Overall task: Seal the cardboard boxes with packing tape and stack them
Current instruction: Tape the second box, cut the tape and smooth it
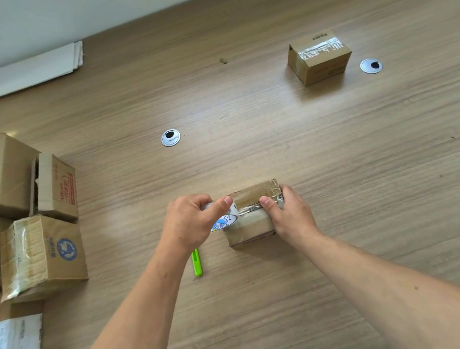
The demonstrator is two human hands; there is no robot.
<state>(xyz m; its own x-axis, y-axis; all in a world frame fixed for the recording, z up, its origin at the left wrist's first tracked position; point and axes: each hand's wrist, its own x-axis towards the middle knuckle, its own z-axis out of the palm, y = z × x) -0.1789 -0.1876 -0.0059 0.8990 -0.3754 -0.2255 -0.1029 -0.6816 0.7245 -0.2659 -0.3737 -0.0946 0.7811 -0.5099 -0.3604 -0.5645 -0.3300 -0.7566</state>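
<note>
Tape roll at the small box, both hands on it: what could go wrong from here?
1. The left hand grips the tape roll at the left end of the small box. Only the thumb of the right hand pins the tape strip, so a hard pull may lift or skew it.
2. The green cutter lies beside the left wrist. The forearm could knock it, and reaching for it probably means letting go of something.

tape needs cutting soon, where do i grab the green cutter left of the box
Probably pinch the green cutter across its slim sides at the near half, coming from above. It lies flat on the table, lengthwise toward the person, and its far end hides under the left hand.
</note>
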